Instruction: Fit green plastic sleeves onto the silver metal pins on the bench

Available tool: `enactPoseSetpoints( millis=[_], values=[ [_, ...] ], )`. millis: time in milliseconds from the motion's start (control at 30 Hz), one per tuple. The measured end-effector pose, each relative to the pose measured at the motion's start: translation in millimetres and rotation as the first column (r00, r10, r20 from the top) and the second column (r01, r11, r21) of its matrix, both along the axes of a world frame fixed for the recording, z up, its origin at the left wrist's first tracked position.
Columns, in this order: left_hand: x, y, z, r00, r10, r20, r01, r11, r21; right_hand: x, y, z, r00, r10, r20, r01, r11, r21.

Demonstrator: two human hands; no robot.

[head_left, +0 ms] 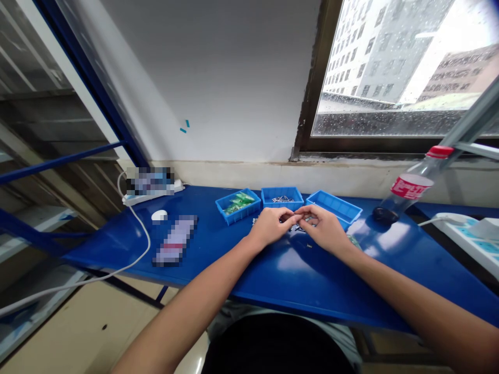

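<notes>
Both hands meet fingertip to fingertip over the blue table (273, 275), just in front of the blue trays. My left hand (273, 224) is pinched closed, and so is my right hand (320, 224); whatever lies between their fingertips is too small to make out. Small metal pieces show on the table beneath and beside the fingers. Behind my left hand, the middle tray (282, 190) holds thin metal parts. The left tray (238, 213) contains green-and-clear packets. Behind my right hand is the right tray (335, 205), partly hidden by it.
A cola bottle (409, 189) with a red cap stands at the right, near a white power strip (471, 241). On the left lie a white round object (159, 215), a blurred flat item (176, 241) and a white cable (146, 228). A wall and window rise behind.
</notes>
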State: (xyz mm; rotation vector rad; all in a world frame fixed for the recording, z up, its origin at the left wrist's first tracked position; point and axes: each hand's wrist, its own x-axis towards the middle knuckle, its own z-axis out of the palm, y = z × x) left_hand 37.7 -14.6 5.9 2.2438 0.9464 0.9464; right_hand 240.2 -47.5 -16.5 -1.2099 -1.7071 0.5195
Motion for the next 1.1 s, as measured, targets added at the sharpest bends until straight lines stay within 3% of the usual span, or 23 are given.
enactPoseSetpoints(
  millis=[267, 400, 633, 767, 933, 1100],
  values=[
    [0.0, 7.2, -10.8, 0.997, -0.004, 0.074, 0.007, 0.999, -0.034, -2.0, -1.7, 2.0, 0.999, 0.027, -0.045, -0.029, 0.999, -0.030],
    [-0.5, 9.4, -13.1, 1.000, -0.013, 0.018, 0.012, 0.999, 0.032, -1.9, -2.3, 3.4, 0.997, 0.011, -0.074, -0.015, 0.998, -0.059],
    [-0.7, 8.6, -11.4, 0.998, -0.031, 0.049, 0.028, 0.998, 0.054, 1.8, 4.3, -8.4, 0.995, 0.049, -0.087, -0.056, 0.995, -0.087],
    [1.2, 6.3, -9.6, 0.993, -0.035, 0.114, 0.033, 0.999, 0.018, 1.1, 3.1, -5.2, 0.996, 0.056, -0.065, -0.059, 0.996, -0.059],
    [1.3, 1.9, -3.1, 0.999, 0.023, 0.041, -0.024, 0.999, 0.046, 0.8, 1.5, 0.5, 0.999, -0.001, 0.039, 0.001, 1.000, -0.004],
    [-0.2, -1.9, 2.0, 1.000, 0.018, -0.014, -0.018, 1.000, 0.009, -0.7, -1.0, 1.6, 0.999, -0.013, -0.035, 0.012, 1.000, -0.023]
  ],
)
